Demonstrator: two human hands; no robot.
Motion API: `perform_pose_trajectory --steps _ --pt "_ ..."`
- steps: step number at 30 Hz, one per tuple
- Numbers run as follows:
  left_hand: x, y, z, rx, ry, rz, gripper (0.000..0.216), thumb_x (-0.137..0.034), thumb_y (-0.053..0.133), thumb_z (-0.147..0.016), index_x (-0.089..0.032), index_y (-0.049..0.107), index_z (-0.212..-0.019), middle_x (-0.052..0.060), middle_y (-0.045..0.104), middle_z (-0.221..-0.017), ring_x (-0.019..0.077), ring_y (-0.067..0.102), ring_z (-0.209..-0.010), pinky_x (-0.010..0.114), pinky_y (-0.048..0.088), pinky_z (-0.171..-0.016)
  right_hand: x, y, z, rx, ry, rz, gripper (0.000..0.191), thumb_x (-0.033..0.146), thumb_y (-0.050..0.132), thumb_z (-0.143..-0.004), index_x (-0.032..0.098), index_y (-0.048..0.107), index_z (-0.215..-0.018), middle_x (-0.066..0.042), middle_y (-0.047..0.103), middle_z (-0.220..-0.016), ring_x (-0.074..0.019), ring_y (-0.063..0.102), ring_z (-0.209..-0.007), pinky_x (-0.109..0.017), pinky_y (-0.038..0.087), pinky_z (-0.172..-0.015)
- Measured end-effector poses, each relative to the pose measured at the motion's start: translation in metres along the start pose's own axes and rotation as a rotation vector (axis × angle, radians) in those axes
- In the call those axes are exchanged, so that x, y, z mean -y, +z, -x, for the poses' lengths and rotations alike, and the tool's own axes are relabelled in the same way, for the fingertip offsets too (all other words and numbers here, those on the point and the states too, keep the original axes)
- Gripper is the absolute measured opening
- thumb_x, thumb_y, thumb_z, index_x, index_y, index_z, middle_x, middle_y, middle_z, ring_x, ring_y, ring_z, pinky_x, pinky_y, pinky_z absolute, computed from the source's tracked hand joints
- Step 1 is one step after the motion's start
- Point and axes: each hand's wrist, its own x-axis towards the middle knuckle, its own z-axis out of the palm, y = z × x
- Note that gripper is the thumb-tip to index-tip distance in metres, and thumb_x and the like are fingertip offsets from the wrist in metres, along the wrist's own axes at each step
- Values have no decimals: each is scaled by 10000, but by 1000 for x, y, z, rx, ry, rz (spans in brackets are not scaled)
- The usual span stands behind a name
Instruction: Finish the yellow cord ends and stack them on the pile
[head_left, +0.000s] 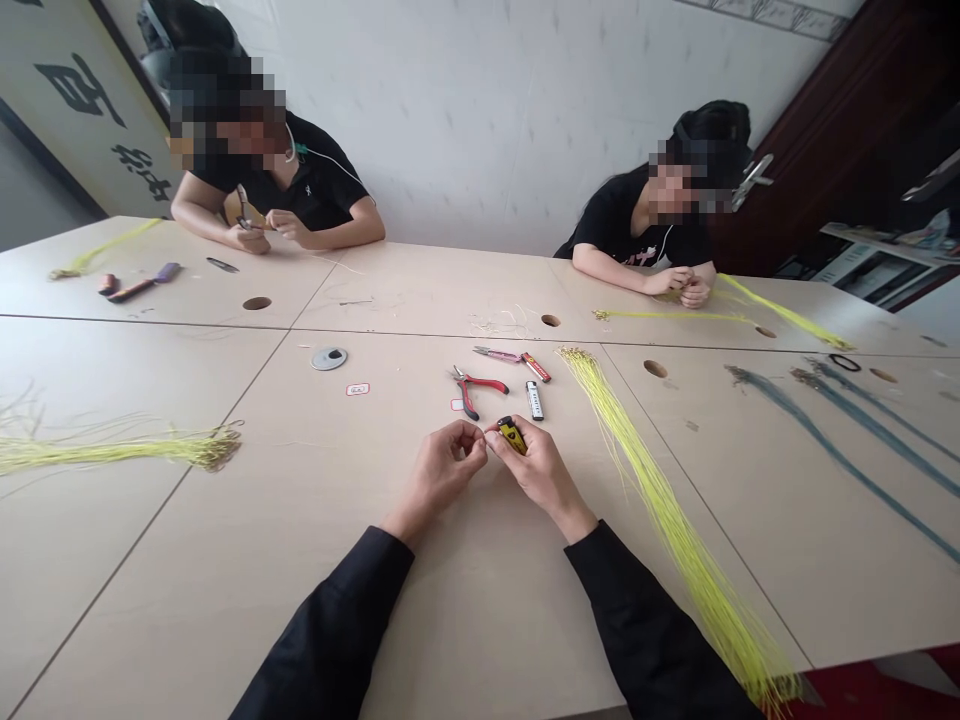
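My right hand is closed around a yellow and black lighter, which sticks up between thumb and fingers. Close beside it, my left hand is pinched, thumb against forefinger; what it holds is too small to make out. The fingertips of both hands nearly meet. Just beyond them lie red-handled pliers with their jaws apart, a white lighter, a red lighter and pink-handled snips. A long bundle of yellow cords runs along the table to the right of my right hand.
Another yellow cord bundle lies at the left, and blue-grey cord bundles at the right. A metal grommet cover and a small label lie ahead. Across the table, two people work with their hands.
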Motion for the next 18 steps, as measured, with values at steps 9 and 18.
perform_pose_trajectory --steps 9,18 --pt "-4 -1 3 72 81 -24 198 -340 556 -895 -167 620 -825 -6 603 -742 114 496 -660 232 392 -623 3 -4 7 -61 -25 64 300 471 575 -930 181 570 -854 29 490 -683 -120 427 -601 -248 368 -562" --pt "-11 -3 5 121 149 -258 186 -318 514 -911 -194 610 -810 -1 626 -731 138 544 -668 256 395 -636 75 -109 44 -837 -195 -97 266 422 653 -855 223 488 -790 72 329 -614 -85 299 -486 -243 256 -444"
